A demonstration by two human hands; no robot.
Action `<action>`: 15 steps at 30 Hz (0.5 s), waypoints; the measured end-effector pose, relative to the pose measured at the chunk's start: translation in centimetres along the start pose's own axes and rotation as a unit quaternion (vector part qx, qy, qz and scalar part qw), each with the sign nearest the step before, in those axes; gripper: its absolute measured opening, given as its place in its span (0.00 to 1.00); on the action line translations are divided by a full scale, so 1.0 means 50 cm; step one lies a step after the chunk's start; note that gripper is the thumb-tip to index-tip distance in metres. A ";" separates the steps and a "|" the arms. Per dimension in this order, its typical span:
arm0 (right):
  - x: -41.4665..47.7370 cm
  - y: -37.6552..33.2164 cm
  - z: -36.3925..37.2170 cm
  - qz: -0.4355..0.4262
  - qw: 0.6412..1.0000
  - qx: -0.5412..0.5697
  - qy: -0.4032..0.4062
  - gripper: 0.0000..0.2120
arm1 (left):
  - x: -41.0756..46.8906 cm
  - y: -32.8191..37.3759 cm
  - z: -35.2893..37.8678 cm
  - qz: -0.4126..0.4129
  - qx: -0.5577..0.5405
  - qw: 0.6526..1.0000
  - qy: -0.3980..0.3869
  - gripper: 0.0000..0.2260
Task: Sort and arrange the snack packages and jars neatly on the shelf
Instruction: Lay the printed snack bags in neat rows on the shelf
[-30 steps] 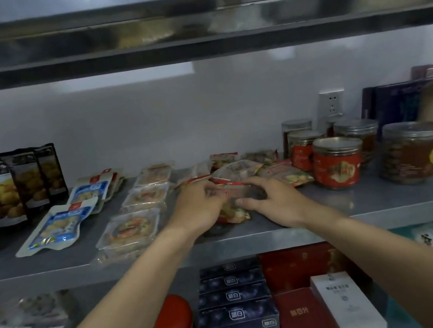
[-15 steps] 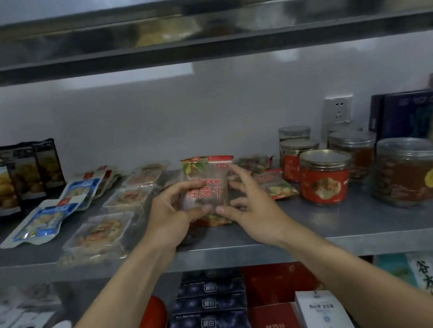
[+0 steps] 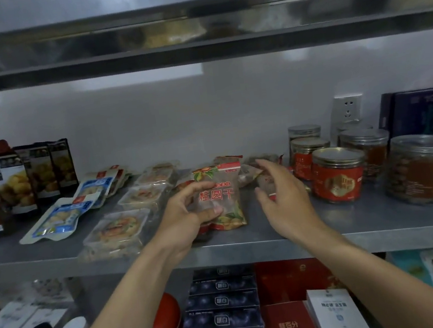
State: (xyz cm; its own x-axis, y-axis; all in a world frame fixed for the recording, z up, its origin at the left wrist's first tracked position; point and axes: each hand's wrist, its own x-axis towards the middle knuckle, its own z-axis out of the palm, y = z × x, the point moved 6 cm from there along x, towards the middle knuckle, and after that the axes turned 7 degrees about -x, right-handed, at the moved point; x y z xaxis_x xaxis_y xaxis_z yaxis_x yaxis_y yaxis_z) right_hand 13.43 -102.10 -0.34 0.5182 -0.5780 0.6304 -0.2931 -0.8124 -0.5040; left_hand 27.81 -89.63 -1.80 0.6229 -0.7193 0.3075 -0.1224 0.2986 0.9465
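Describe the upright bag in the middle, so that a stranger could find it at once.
Look at the middle metal shelf, between the flat trays on the left and the red-labelled jars on the right. The clear bag stands there against the left hand. Only it stands upright among the middle packets, with large red characters.

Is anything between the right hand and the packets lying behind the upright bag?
Nothing visible. The right hand is open just in front of the loose packets, right of the upright bag that the left hand holds. The red-label jars stand off to its right.
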 end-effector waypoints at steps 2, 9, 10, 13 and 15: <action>0.007 0.016 0.000 -0.013 0.988 -0.148 -0.040 0.29 | 0.001 -0.003 0.002 -0.007 0.005 1.000 -0.002 0.20; 0.006 0.051 0.010 0.008 0.936 -0.314 -0.160 0.23 | 0.007 -0.017 0.013 -0.015 0.108 0.993 -0.051 0.18; 0.002 0.045 0.007 -0.004 0.933 -0.327 -0.150 0.22 | 0.005 -0.016 0.017 -0.016 0.122 0.991 -0.057 0.17; -0.007 0.032 -0.008 -0.040 0.935 -0.334 -0.116 0.23 | 0.009 -0.017 0.016 -0.004 0.224 0.974 -0.033 0.16; -0.005 0.033 -0.013 -0.050 0.942 -0.315 -0.109 0.25 | 0.009 -0.014 0.018 0.009 0.291 0.956 -0.018 0.17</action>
State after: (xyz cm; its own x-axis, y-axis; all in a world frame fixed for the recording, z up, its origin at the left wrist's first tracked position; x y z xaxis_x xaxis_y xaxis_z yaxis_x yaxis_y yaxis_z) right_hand 12.32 -103.35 -0.95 0.7014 -0.5220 0.4853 -0.6162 -0.7863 0.0450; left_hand 27.47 -90.74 -2.22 0.5904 -0.7418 0.3181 -0.5497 -0.0810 0.8314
